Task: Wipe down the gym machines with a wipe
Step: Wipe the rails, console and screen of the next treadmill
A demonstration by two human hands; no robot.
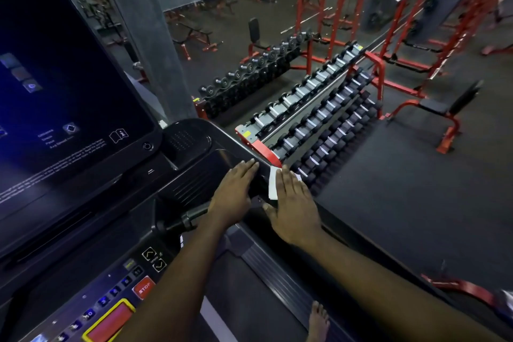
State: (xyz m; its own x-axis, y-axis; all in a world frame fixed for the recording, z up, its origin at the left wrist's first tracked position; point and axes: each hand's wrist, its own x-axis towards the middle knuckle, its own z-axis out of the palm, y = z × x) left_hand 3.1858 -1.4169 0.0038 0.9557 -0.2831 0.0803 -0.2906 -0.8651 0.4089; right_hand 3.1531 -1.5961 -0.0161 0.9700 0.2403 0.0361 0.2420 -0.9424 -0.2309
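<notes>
Head view looks down on a black treadmill console (pixel 194 175) in a dark gym with a black rubber floor (pixel 402 189). Left of the console stands its big screen (pixel 69 78); below it sit a red STOP button (pixel 143 288) and the belt (pixel 236 300). Beyond the console's right edge runs a red dumbbell rack (pixel 319 119), close alongside, with bare floor past it. Both arms reach forward to the console's right corner. The left hand (pixel 234 194) lies flat on the console top, fingers (pixel 247 168) straight and together, holding nothing. The right hand (pixel 294 208) lies flat just beside it, over the console's outer edge, straight fingers pressing a white wipe (pixel 273 184) against that edge.
</notes>
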